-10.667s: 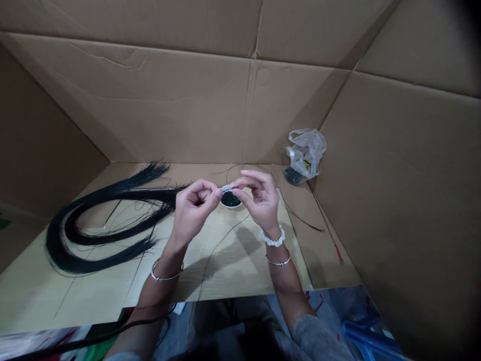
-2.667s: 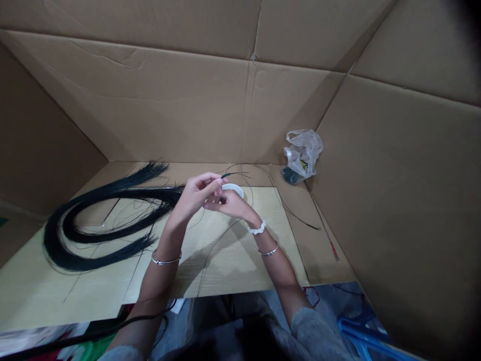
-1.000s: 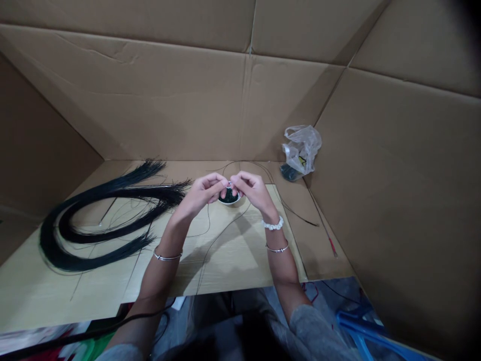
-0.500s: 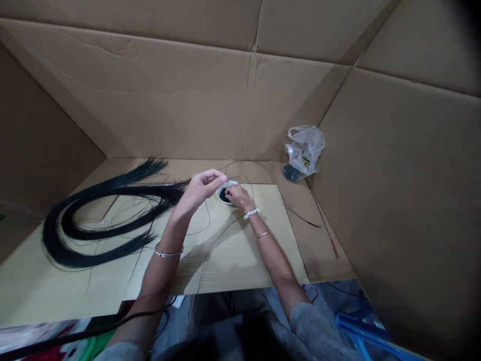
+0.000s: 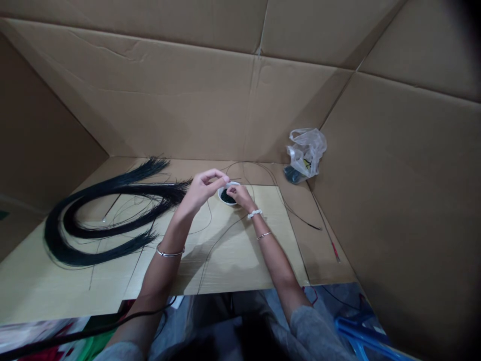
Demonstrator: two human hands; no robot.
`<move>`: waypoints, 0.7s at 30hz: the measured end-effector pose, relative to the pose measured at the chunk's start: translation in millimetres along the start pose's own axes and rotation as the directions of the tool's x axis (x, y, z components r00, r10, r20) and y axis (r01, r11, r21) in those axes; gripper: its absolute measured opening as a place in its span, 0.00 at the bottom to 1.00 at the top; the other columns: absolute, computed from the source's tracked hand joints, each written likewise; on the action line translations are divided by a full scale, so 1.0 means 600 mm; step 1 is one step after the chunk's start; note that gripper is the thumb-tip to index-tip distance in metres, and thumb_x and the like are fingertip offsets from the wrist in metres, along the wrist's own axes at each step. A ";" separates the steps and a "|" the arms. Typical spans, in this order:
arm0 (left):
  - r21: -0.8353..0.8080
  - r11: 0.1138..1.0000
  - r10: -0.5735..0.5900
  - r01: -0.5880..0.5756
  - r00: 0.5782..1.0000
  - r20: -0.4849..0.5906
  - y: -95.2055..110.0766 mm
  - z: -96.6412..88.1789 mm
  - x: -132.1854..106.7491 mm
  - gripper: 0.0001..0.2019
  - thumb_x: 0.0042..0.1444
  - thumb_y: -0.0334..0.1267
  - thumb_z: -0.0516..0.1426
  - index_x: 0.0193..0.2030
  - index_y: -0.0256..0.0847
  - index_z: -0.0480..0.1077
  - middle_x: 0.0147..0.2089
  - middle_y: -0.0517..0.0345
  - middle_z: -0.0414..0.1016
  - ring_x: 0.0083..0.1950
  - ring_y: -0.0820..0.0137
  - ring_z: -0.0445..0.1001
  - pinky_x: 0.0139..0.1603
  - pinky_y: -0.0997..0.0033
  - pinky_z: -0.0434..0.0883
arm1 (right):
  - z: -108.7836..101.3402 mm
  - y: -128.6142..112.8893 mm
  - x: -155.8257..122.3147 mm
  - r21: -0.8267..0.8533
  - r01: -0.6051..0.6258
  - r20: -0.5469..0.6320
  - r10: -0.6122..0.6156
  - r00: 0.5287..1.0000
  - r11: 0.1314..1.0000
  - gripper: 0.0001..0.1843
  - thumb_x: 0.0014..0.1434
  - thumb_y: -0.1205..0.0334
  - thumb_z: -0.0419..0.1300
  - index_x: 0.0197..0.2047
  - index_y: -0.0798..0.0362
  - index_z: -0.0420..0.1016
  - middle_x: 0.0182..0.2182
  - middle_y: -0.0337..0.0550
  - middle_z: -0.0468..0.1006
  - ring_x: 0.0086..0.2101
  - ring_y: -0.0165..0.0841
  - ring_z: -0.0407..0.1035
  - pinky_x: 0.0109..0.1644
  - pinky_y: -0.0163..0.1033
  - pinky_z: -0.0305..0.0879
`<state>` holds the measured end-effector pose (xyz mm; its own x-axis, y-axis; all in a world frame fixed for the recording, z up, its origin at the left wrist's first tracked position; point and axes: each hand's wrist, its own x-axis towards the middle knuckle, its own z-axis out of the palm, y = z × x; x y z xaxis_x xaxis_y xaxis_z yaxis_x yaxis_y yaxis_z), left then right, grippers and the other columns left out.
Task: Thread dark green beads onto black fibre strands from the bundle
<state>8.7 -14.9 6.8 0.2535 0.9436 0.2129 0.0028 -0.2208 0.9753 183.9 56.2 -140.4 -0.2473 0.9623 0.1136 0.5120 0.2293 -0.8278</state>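
A small white bowl (image 5: pixel 230 204) with dark green, bead-like grains (image 5: pixel 226 196) in it stands on the pale board (image 5: pixel 240 255). My left hand (image 5: pixel 205 189) is at the bowl's upper left, thumb and forefinger pinched on a thin dark wire (image 5: pixel 211 213) that loops down to the board. The grip point itself is too small to make out clearly. Over the bowl's right side, my right hand (image 5: pixel 240 195) has its fingertips pressed together just above the grains. Whatever lies between them is hidden.
Thick bundles of dark strands (image 5: pixel 80 255) curve across the board at left. A clear plastic bag (image 5: pixel 307 150) with dark contents sits at the back right. Near the right cardboard wall (image 5: pixel 406 190) lies a thin rod with a red end (image 5: pixel 334 248). Loose wires (image 5: pixel 296 210) trail behind the bowl.
My right fingers have risen slightly out of the grains, showing more of the bowl's contents. My left hand keeps its pinch in nearly the same place.
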 end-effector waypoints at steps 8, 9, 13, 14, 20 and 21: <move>0.005 1.000 0.025 -0.025 0.996 -0.082 -0.008 -0.002 0.005 0.10 0.53 0.43 0.66 0.30 0.39 0.75 0.22 0.65 0.62 0.23 0.79 0.52 0.23 0.75 0.49 | -0.034 -0.035 0.002 0.529 0.014 -0.094 0.042 0.995 0.848 0.19 0.53 0.50 0.65 0.41 0.57 0.76 0.35 0.46 0.82 0.33 0.30 0.75 0.44 0.37 0.73; 0.006 1.000 0.031 -0.031 0.995 -0.097 -0.006 -0.002 0.004 0.10 0.53 0.43 0.66 0.30 0.39 0.75 0.22 0.66 0.62 0.22 0.79 0.51 0.22 0.75 0.49 | -0.043 -0.049 -0.001 0.569 0.031 -0.114 0.042 0.993 0.822 0.21 0.53 0.48 0.65 0.43 0.56 0.76 0.37 0.46 0.83 0.34 0.29 0.75 0.45 0.38 0.73; 0.026 0.997 0.082 -0.078 0.985 -0.155 0.000 -0.005 -0.004 0.10 0.54 0.43 0.66 0.30 0.39 0.74 0.22 0.66 0.60 0.22 0.79 0.51 0.22 0.75 0.49 | -0.077 -0.118 -0.032 0.751 0.136 -0.195 0.021 0.981 0.646 0.19 0.52 0.49 0.70 0.42 0.52 0.77 0.35 0.40 0.83 0.31 0.26 0.75 0.44 0.35 0.75; 0.030 0.996 0.093 -0.089 0.982 -0.164 0.001 -0.005 -0.007 0.10 0.54 0.42 0.66 0.30 0.39 0.74 0.23 0.66 0.60 0.22 0.79 0.52 0.21 0.75 0.49 | -0.084 -0.135 -0.042 0.802 0.169 -0.209 0.005 0.978 0.573 0.17 0.51 0.51 0.72 0.40 0.51 0.78 0.33 0.38 0.83 0.30 0.25 0.75 0.41 0.33 0.75; 0.076 0.984 0.175 -0.163 0.966 -0.191 0.025 -0.001 -0.032 0.07 0.56 0.39 0.65 0.30 0.39 0.73 0.25 0.64 0.63 0.21 0.80 0.54 0.20 0.76 0.49 | -0.100 -0.196 -0.090 0.878 0.223 -0.215 -0.068 0.974 0.424 0.15 0.51 0.55 0.75 0.38 0.50 0.78 0.30 0.35 0.83 0.27 0.23 0.75 0.34 0.29 0.75; 0.094 0.978 0.200 -0.184 0.960 -0.196 0.031 0.001 -0.036 0.07 0.56 0.37 0.64 0.30 0.39 0.73 0.26 0.63 0.64 0.22 0.80 0.55 0.20 0.76 0.50 | -0.101 -0.199 -0.093 0.882 0.223 -0.211 -0.077 0.975 0.415 0.15 0.50 0.55 0.75 0.37 0.50 0.78 0.30 0.35 0.83 0.26 0.23 0.75 0.34 0.29 0.75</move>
<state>4.0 -39.7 20.0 0.0544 0.9102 0.4106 0.0472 -0.4131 0.9095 186.2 -16.0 -14.7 -0.1071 0.9510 0.2900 -0.5680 0.1808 -0.8029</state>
